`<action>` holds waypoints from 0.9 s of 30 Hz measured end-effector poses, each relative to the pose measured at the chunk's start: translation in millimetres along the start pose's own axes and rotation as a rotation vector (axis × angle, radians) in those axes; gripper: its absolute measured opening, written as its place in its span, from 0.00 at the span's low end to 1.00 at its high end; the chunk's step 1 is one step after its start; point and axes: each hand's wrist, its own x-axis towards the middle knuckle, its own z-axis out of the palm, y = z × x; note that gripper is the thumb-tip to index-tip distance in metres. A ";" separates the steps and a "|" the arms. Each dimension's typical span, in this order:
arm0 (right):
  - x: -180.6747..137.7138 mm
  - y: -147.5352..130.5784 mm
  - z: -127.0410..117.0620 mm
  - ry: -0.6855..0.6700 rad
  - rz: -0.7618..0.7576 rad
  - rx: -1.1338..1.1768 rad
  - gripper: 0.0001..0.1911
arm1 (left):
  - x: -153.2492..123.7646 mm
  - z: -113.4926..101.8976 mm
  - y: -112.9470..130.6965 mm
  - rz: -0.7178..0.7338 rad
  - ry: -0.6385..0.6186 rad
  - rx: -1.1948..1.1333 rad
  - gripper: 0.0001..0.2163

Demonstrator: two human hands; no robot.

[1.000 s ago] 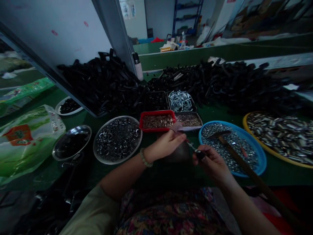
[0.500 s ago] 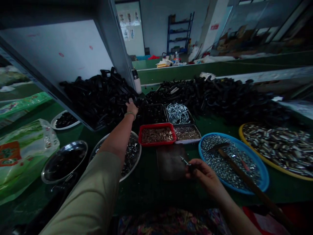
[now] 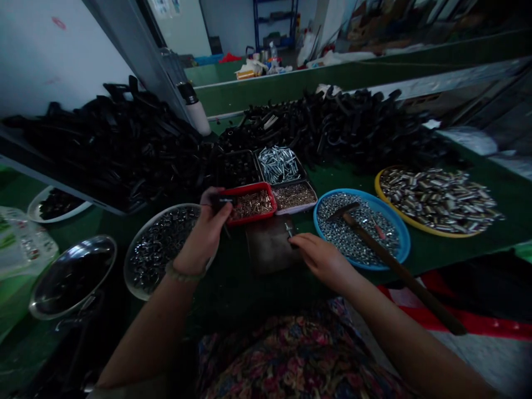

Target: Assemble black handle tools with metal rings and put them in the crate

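My left hand (image 3: pixel 208 230) is closed around a dark black part (image 3: pixel 219 200), held beside the red tray (image 3: pixel 272 208) of small copper-coloured pins. Its exact shape is hard to make out. My right hand (image 3: pixel 322 257) pinches a small silver bolt (image 3: pixel 288 228), its tip pointing up and away, with something dark under the fingers. Beneath the bolt lies a flat dark plate (image 3: pixel 266 255) on the green table. Behind the red tray are a tray of silver bolts (image 3: pixel 279 165) and a black tray of dark small parts (image 3: pixel 236 169).
A hammer (image 3: pixel 384 252) rests across the blue basin (image 3: pixel 405 244) of small metal pieces. Further right is a yellow basin (image 3: pixel 380 191) of metal sleeves. Heaps of black parts (image 3: pixel 353 127) line the back. A bottle (image 3: pixel 197 113) stands behind; bowls (image 3: pixel 128 271) sit left.
My left hand has come back from the black heap toward me, now with a dark part in it. My right hand keeps the bolt over the plate. The view has tilted down.
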 end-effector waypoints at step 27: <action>-31.8 -22.9 17.6 -0.167 0.361 1.253 0.14 | -90.0 54.1 -42.0 -0.238 -0.457 0.075 0.28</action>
